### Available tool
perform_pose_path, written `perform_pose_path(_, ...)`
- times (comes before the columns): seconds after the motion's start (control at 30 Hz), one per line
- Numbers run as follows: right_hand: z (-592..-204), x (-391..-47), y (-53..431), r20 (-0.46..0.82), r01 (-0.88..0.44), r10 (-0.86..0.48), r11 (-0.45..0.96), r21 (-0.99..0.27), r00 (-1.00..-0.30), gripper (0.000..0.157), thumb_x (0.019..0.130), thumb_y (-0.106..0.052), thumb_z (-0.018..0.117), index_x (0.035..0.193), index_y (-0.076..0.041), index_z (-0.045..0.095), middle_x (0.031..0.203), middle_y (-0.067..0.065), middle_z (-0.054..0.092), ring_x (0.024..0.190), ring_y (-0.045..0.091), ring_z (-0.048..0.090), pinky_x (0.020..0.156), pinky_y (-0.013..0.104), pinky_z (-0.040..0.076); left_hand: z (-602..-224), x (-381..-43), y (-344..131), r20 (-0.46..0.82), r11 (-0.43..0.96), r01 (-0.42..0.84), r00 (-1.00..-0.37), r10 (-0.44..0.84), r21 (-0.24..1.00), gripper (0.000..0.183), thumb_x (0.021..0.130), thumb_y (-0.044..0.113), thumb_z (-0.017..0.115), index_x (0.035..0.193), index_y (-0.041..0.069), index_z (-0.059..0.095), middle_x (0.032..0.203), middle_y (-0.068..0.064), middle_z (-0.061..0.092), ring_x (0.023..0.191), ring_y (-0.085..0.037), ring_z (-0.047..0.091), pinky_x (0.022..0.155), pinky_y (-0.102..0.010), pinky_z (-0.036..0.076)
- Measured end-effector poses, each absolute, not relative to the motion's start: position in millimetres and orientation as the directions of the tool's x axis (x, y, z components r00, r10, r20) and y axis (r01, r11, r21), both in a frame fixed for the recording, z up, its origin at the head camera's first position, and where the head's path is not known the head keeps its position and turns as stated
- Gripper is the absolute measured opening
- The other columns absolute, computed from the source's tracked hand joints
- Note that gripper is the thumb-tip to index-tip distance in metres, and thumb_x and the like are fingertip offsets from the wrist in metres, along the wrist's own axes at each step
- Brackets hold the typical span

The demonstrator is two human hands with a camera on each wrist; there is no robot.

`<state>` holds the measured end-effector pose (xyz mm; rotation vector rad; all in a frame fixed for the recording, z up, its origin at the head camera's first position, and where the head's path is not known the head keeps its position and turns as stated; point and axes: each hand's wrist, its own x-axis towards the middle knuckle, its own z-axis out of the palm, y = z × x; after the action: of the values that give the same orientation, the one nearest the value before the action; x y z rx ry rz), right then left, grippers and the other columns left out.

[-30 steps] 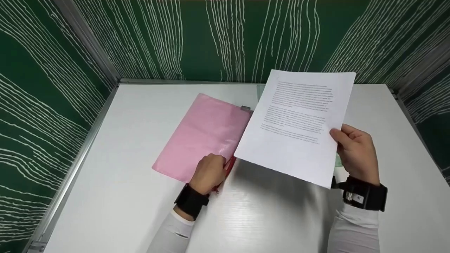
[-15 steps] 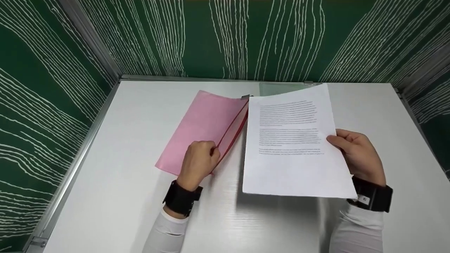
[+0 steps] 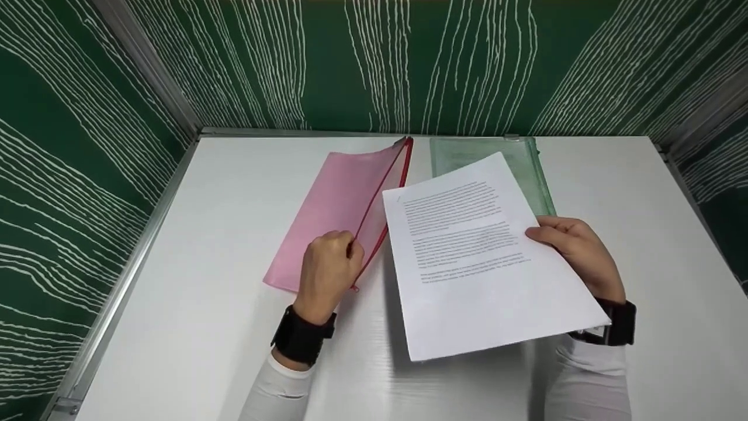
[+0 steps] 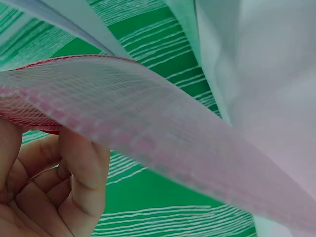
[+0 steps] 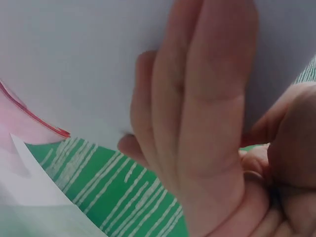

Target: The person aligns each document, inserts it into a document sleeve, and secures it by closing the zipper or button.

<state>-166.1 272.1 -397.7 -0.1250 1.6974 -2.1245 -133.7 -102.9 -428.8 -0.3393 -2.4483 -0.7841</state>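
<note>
A pink zip pouch [image 3: 330, 199] with a red zipper edge lies left of centre in the head view, its mouth gaping on the right side. My left hand [image 3: 328, 266] pinches the upper layer of that mouth near the front end; the left wrist view shows curled fingers [image 4: 84, 173] under the mesh edge. A printed sheet of paper [image 3: 467, 316], perhaps a stack, is held tilted above the table by my right hand [image 3: 578, 251]. The thumb lies on top and the fingers [image 5: 212, 98] spread beneath. Its left edge is close to the pouch's mouth.
A green zip pouch [image 3: 526, 169] lies at the back of the white table [image 3: 210, 327], partly hidden by the paper. Green walls [image 3: 327, 64] with white wavy lines stand behind and on both sides.
My left hand has lifted the pink pouch's edge, and the mouth gapes wider. The right hand has brought the paper left, lower and turned, uncovering more of the green pouch.
</note>
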Motion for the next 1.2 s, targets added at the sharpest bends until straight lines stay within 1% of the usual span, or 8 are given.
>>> perform_pose_path(0.13,-396,-167,266,-0.202,0.268,-0.364,-0.142,-0.953,-0.909,0.028,0.106,-0.008,0.055,0.130,-0.001,0.066,0.114,0.015,0.075,0.087,0.028,0.077,0.068,0.038,0.061,-428,-129,-99,0.594,0.841,0.386,-0.798,0.098,0.380,0.037,0.084,-0.006,0.064,0.057,0.008,0.043,0.059,0.004,0.027,0.054,-0.010,0.029,0.044,-0.027,0.032)
perform_pose_path(0.3,-394,-169,260,-0.233,0.276,-0.330,-0.090,-0.957,-0.915,0.032,0.105,-0.008,0.053,0.133,0.000,0.063,0.114,0.013,0.075,0.085,0.027,0.077,0.066,0.037,0.062,-427,-124,-91,0.598,0.873,0.382,-0.790,0.139,0.302,0.026,0.084,-0.005,0.067,0.061,0.000,0.057,0.055,-0.003,0.039,0.051,-0.008,0.032,0.041,-0.029,0.040)
perform_pose_path(0.53,-394,-171,258,-0.244,0.284,-0.332,-0.076,-0.956,-0.911,0.037,0.105,-0.010,0.052,0.139,0.001,0.058,0.116,0.012,0.075,0.089,0.028,0.076,0.067,0.039,0.062,-429,-120,-84,0.601,0.885,0.415,-0.769,0.218,0.212,0.031,0.083,-0.004,0.069,0.058,0.005,0.052,0.055,-0.003,0.041,0.052,-0.007,0.027,0.040,-0.026,0.035)
perform_pose_path(0.7,-394,-169,263,-0.229,0.285,-0.343,-0.122,-0.951,-0.911,0.034,0.105,-0.010,0.052,0.137,-0.002,0.061,0.119,0.013,0.074,0.091,0.029,0.076,0.068,0.040,0.061,-430,-119,-82,0.575,0.878,0.440,-0.774,0.265,0.187,0.028,0.083,-0.003,0.068,0.060,0.005,0.055,0.057,-0.006,0.049,0.047,-0.012,0.045,0.042,-0.031,0.044)
perform_pose_path(0.8,-394,-168,265,-0.215,0.285,-0.343,-0.167,-0.944,-0.914,0.034,0.105,-0.009,0.053,0.137,-0.002,0.062,0.120,0.014,0.073,0.092,0.029,0.076,0.069,0.041,0.061,-430,-119,-81,0.557,0.872,0.451,-0.781,0.281,0.193,0.025,0.083,-0.003,0.069,0.062,0.004,0.057,0.059,-0.006,0.050,0.048,-0.016,0.052,0.044,-0.032,0.047)
perform_pose_path(0.9,-394,-167,269,-0.211,0.287,-0.331,-0.200,-0.937,-0.920,0.034,0.105,-0.009,0.054,0.137,-0.003,0.062,0.121,0.014,0.073,0.093,0.029,0.076,0.069,0.041,0.061,-430,-120,-82,0.556,0.855,0.466,-0.783,0.279,0.227,0.027,0.083,-0.004,0.069,0.061,0.004,0.056,0.058,-0.004,0.045,0.048,-0.013,0.046,0.044,-0.030,0.043)
perform_pose_path(1.03,-396,-168,275,-0.222,0.283,-0.300,-0.179,-0.942,-0.928,0.030,0.105,-0.010,0.055,0.133,-0.008,0.067,0.117,0.011,0.075,0.090,0.026,0.076,0.068,0.039,0.062,-431,-121,-84,0.565,0.817,0.489,-0.784,0.257,0.307,0.033,0.083,-0.008,0.066,0.058,0.006,0.050,0.057,0.002,0.033,0.052,-0.008,0.031,0.044,-0.023,0.032)
perform_pose_path(1.2,-401,-172,275,-0.227,0.284,-0.273,-0.189,-0.940,-0.935,0.026,0.105,-0.007,0.054,0.125,-0.009,0.071,0.111,0.009,0.076,0.086,0.023,0.077,0.066,0.035,0.062,-430,-121,-87,0.585,0.786,0.510,-0.774,0.243,0.349,0.037,0.083,-0.010,0.065,0.056,0.007,0.044,0.061,0.005,0.024,0.055,-0.007,0.025,0.048,-0.021,0.024)
